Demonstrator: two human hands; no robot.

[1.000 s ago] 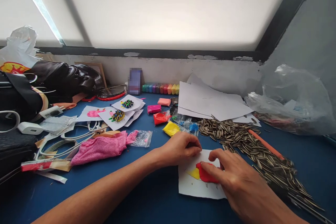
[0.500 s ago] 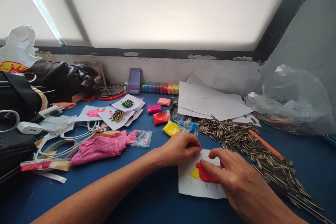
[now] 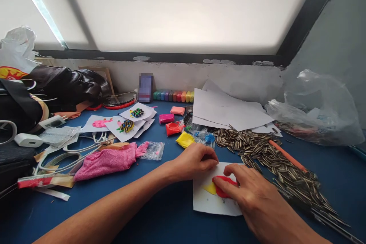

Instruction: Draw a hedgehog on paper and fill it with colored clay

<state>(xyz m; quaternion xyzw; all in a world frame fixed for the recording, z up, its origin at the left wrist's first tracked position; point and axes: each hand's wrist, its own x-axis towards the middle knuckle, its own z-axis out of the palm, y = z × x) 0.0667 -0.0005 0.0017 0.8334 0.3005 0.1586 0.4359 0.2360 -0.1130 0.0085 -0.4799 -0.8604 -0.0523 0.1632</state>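
Observation:
A small square of white paper (image 3: 201,200) lies on the blue table before me. On it are a flat patch of red clay (image 3: 221,192) and a smaller yellow clay piece (image 3: 211,188) at its left, with thin pen marks below. My left hand (image 3: 196,162) rests at the top left edge of the paper with its fingers curled closed against it; its fingertips are partly hidden. My right hand (image 3: 248,192) is over the paper's right side, thumb pressing on the red clay, index finger bent and apart from it. The other right fingers are hidden.
Sunflower seeds (image 3: 281,160) spread to the right, an orange stick (image 3: 287,155) among them. Yellow (image 3: 185,140), red (image 3: 174,127) and pink (image 3: 166,118) clay packs lie ahead. White sheets (image 3: 228,108) are behind. Finished clay cards (image 3: 126,127), cables and a pink cloth (image 3: 107,161) fill the left.
My right thumb and index finger have shifted slightly left over the red clay, covering more of it. My left hand stays at the paper's edge. The whole view has moved slightly.

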